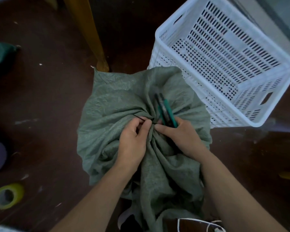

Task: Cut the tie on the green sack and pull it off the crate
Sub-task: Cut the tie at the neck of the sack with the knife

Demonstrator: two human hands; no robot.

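At the neck of the green sack, the left hand pinches the black tie and the right hand grips cutters beside it; tie apparently uncut, sack not yet removed.

Bare floor lies open left of the green sack, while a white crate touches its upper right edge, a wooden leg stands just above it and a tape roll sits lower left.
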